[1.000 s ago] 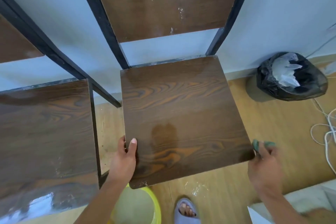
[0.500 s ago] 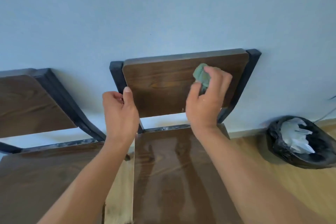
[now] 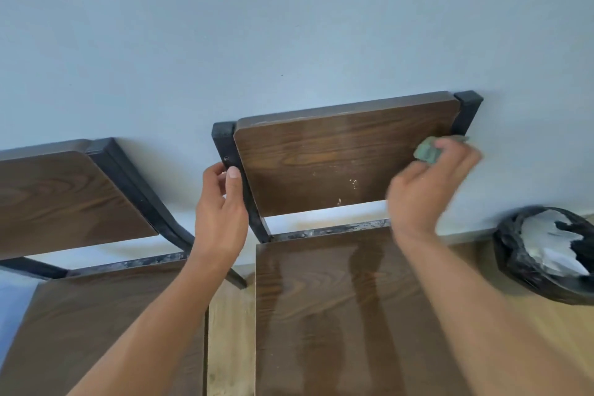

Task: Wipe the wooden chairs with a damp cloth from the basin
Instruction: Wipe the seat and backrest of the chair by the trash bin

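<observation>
A dark wooden chair stands against the blue wall, its backrest in the middle and its glossy wet seat below. My right hand presses a bunched green cloth against the backrest's right side, blurred by motion. My left hand grips the black metal frame post at the backrest's left edge. White specks show low on the backrest. The basin is out of view.
A second wooden chair of the same kind stands close on the left, a strip of light wood floor between the seats. A black bin bag with white waste sits on the floor at right by the wall.
My view tilted up from the seat to the backrest. My right hand carried the cloth from the seat's front corner up to the backrest and then swept it rightward. My left hand shifted from seat edge to frame post.
</observation>
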